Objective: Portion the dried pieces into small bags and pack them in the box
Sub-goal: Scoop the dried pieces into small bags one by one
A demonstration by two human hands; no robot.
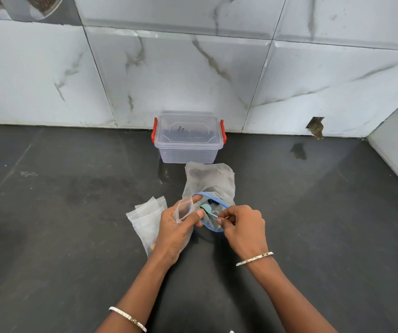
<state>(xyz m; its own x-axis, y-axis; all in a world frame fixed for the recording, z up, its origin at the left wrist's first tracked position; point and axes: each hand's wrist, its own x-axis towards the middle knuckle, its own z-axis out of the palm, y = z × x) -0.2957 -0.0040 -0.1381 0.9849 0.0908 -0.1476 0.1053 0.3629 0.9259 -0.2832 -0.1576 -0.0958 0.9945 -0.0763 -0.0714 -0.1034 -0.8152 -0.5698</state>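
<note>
The only camera rides on my head, facing forward and down across the dark worktop (73,212) to the tiled wall (193,68). My left hand (176,227) and right hand (243,227) sit close beneath it.

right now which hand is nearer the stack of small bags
Left. The left hand, holding a small bag, lies right beside the stack of small bags, overlapping its edge; the right hand is farther off, across the blue-rimmed bag, pinching a teal scoop.
</note>
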